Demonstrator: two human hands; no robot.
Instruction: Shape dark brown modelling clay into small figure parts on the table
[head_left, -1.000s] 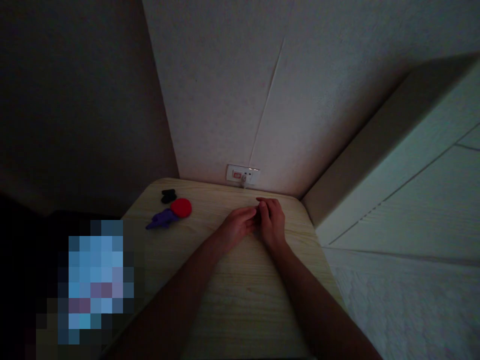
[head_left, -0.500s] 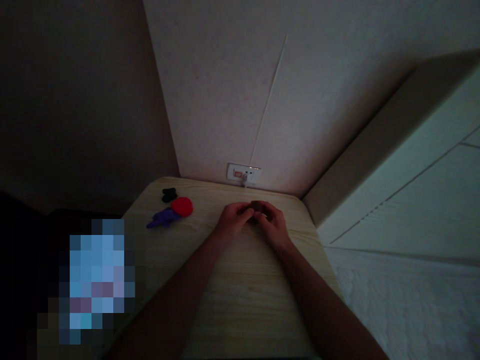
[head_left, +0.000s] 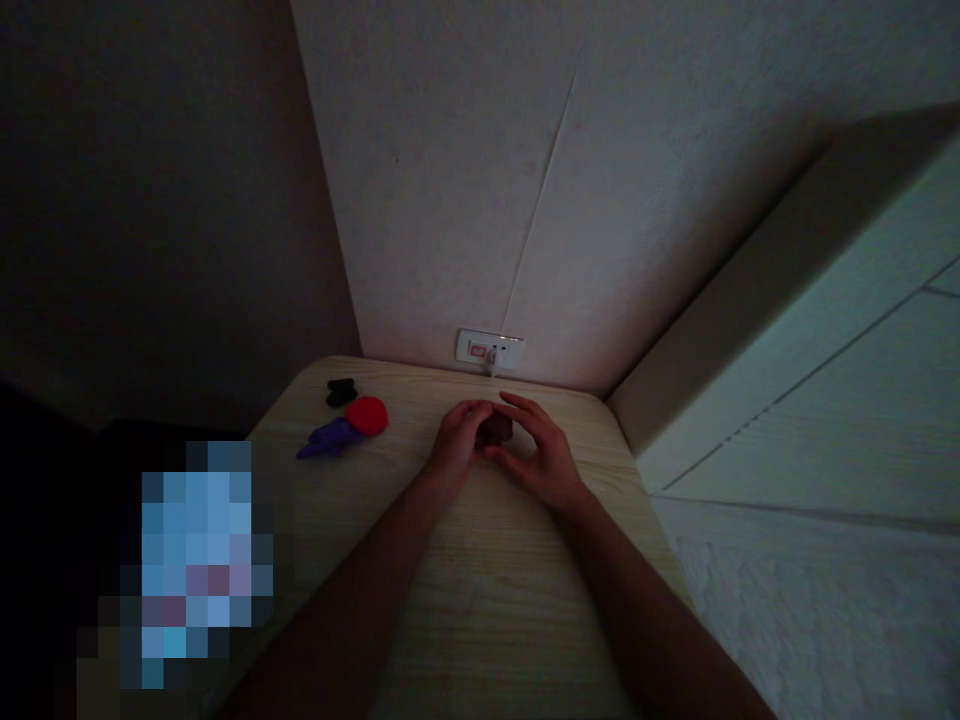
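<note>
- Stretching in from seven and five o'clock, two bare forearms lay over the pale wood-grain table (head_left: 487,620).
- The left hand (head_left: 452,452) was at eight o'clock of the dark brown lump (head_left: 496,430), its fingers narrowed and curled round that side, holding it.
- The right hand (head_left: 551,462) stood at four o'clock with fingers wide: the thumb reached the lump's near edge, the fingertips arched past its far edge. Whether those fingertips touched it, I cannot tell.
- The lump thus sat between the two hands, partly hidden.
- At nine o'clock, well apart, lay the purple piece (head_left: 330,438), touching the red disc (head_left: 367,416).
- Just beyond, towards ten, was the black piece (head_left: 342,392).
- At twelve, the socket plate (head_left: 469,347) sat on the wall (head_left: 450,200).
</note>
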